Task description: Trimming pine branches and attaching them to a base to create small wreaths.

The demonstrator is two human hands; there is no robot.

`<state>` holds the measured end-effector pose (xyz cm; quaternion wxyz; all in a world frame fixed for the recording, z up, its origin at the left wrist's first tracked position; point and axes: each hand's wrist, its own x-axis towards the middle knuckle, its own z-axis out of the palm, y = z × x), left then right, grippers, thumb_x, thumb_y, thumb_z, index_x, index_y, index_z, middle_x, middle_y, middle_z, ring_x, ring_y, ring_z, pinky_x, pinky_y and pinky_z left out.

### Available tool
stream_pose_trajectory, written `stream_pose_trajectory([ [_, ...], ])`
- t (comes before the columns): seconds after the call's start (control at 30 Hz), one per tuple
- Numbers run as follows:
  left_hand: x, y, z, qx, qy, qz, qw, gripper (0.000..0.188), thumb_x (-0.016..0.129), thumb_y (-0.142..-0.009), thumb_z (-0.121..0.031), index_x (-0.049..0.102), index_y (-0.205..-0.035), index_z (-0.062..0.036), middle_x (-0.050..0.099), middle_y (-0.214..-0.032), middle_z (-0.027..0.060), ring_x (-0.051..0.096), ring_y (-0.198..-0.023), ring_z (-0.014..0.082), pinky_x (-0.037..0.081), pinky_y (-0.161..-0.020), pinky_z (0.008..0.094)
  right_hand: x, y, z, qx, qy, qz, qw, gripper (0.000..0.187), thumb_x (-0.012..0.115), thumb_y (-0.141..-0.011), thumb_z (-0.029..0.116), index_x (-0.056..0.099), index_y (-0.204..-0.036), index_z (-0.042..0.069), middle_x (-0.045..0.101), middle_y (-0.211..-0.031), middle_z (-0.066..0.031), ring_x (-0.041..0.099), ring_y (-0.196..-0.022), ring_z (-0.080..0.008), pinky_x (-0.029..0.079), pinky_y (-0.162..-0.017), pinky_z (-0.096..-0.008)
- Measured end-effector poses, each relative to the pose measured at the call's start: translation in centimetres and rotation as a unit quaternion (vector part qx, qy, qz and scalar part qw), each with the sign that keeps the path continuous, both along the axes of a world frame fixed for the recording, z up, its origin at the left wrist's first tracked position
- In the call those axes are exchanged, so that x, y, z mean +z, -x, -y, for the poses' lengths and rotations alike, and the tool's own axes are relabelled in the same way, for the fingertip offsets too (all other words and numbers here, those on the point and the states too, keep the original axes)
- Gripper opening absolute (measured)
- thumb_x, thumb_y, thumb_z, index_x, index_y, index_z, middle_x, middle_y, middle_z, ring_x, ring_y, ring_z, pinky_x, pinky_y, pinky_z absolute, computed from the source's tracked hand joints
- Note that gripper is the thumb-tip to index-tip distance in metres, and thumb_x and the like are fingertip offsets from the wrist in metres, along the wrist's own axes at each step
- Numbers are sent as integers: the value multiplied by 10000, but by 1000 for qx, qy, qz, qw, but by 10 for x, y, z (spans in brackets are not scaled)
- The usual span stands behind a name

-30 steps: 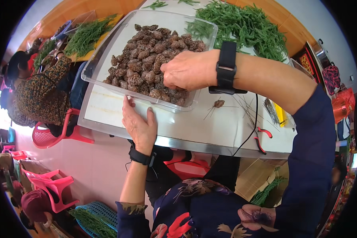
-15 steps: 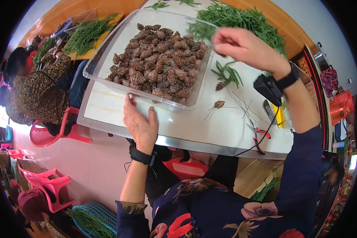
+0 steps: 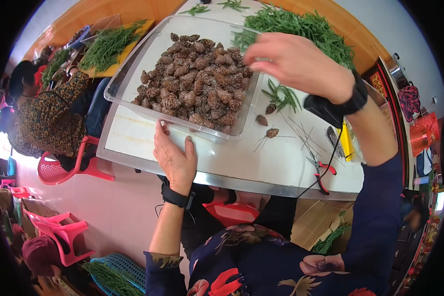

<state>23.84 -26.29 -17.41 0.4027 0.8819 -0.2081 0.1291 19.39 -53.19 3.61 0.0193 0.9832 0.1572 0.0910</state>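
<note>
Nearest: left hand (image 3: 175,160) lies flat on the white table (image 3: 222,163), fingers loosely spread, fingertips touching the near wall of the clear plastic tray (image 3: 133,101). It pinches nothing; it seems to steady the tray.

Tray sits tilted across the table, heaped with brown pine cones (image 3: 197,84). Its near left corner reaches the table's edge.

Just right of the tray, three loose cones (image 3: 271,132) lie on the tabletop among scattered green needles and a small green sprig (image 3: 281,96). Red-handled cutters (image 3: 323,172) rest near the right front edge.

Right hand (image 3: 293,61) is raised above the tray's right end, fingers curled and drawn together at the tips. Whether they pinch anything, I cannot tell. A dark band is on the wrist.

Farther back: a large pile of green sprigs (image 3: 301,27); to the far left, another person in a spotted top by red plastic chairs (image 3: 59,170).

Risks, as judged: the tray could slide off its corner if the left hand lets up; the loose cones could roll off the front; a sweeping sleeve could knock the cutters down.
</note>
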Motion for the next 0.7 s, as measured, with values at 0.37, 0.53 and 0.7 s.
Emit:
stream_pose_trajectory([
  [0.37,5,1,2,5,0,-21,1000,784,669,-804,-111,253,-1446,59,502,-1291,192,485,-1174,317,336,-1001,436,-41,-89,-83,223,127,-124,958,161,633,-830,120,611,-970,44,567,-1021,-137,620,-947,-347,520,-756,-432],
  [0.53,5,0,0,7,-4,-21,1000,785,670,-806,-115,251,-1445,61,500,-1293,198,484,-1175,317,336,-1002,439,-53,-96,-93,229,37,-167,958,215,670,-812,138,611,-995,43,569,-1043,-142,624,-955,-367,525,-761,-444],
  [0.7,5,0,2,6,-3,-21,1000,789,672,-808,-121,247,-1448,60,496,-1299,201,481,-1184,316,335,-1003,439,-44,-95,-98,264,70,-285,919,309,711,-792,179,625,-1059,50,601,-1051,-140,633,-929,-352,528,-776,-435],
])
